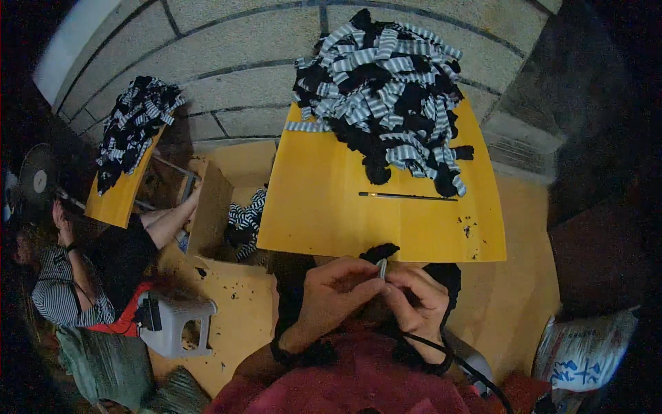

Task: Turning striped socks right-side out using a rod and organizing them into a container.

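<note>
Close to my body, just past the near edge of the yellow board (310, 200), both my hands are closed around one small piece. It is a grey-and-white striped fabric strip (382, 268) with a black fuzzy part (379, 252) at its far end. My left hand (334, 293) pinches it from the left between thumb and fingertips. From the other side, my right hand (417, 300) pinches the same strip, thumb near the left thumb. A large heap of similar striped strips with black fuzzy parts (386, 83) covers the far side of the board.
A thin dark stick (407, 196) lies mid-board, with black scraps (467, 226) at right. Left of it stands an open cardboard box (210, 214) holding striped pieces. Further left, a person (76, 276) sits by a second heaped board (121, 200). A grey stool (172, 321) and sacks (586, 352) stand around.
</note>
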Demonstrator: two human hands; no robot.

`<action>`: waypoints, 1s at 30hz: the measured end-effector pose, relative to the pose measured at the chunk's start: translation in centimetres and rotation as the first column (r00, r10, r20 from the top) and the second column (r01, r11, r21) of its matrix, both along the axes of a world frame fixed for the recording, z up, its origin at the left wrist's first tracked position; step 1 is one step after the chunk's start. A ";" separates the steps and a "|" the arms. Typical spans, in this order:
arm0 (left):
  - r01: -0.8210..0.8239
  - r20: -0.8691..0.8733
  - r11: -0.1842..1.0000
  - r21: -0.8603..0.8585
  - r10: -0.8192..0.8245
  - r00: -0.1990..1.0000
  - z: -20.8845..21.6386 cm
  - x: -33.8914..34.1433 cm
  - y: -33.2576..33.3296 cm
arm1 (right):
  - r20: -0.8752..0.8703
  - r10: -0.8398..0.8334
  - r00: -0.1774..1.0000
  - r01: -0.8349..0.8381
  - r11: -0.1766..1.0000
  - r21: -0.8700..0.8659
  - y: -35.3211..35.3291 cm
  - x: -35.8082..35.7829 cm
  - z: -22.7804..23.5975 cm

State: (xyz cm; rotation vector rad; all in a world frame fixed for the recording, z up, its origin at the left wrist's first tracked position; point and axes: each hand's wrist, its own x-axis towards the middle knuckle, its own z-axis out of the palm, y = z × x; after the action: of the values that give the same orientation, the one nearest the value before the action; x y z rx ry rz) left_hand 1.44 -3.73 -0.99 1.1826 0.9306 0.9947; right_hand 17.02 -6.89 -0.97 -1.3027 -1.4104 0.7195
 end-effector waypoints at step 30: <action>0.216 -0.176 0.973 0.084 -0.199 0.964 -2.1 2.2 -1.5 | -0.286 0.076 0.955 -0.156 0.950 -0.269 -3.4 3.5 -2.7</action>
State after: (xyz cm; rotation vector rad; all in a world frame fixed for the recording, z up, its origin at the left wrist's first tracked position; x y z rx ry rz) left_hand 3.60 -5.23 -3.06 1.4364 0.8726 0.7905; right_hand 20.50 -10.30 -3.64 -1.2888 -1.1947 1.1761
